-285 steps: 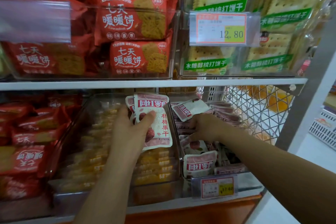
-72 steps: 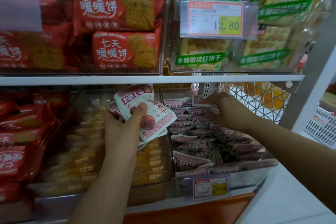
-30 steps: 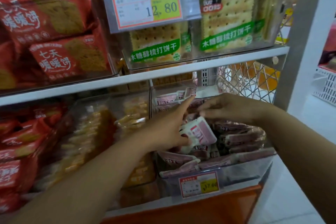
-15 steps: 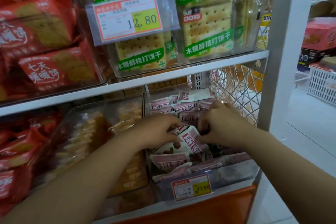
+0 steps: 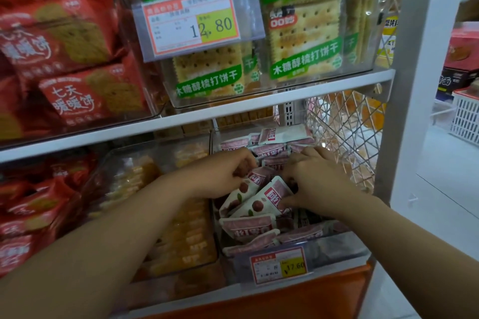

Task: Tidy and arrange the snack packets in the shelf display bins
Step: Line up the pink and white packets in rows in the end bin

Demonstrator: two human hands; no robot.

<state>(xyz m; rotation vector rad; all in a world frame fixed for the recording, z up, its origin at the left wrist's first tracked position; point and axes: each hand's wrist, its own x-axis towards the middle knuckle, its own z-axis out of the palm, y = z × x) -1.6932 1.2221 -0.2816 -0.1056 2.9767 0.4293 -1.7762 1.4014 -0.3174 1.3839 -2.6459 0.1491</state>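
Note:
Pink-and-white snack packets [image 5: 255, 202] with a red fruit picture fill a clear plastic bin [image 5: 344, 251] on the lower shelf, at the right. Both my hands are inside this bin. My left hand [image 5: 220, 176] has its fingers curled round the top of a few upright packets in the middle. My right hand [image 5: 313, 179] pinches the top edge of the neighbouring packet, thumb low against its front. More packets lie stacked flat at the bin's back [image 5: 274, 137] and front [image 5: 248, 226].
A clear bin of yellow packets [image 5: 181, 230] sits left of the pink ones, red biscuit packs [image 5: 31, 204] further left. The upper shelf holds red biscuit packs [image 5: 85, 96] and green-labelled crackers [image 5: 303, 33]. A wire mesh side panel [image 5: 344, 134] and white upright post [image 5: 420, 85] close off the right.
My left hand carried its handful of packets from above the yellow bin into the pink bin. Both hands have closed in on the upright packets there, and my view has shifted right.

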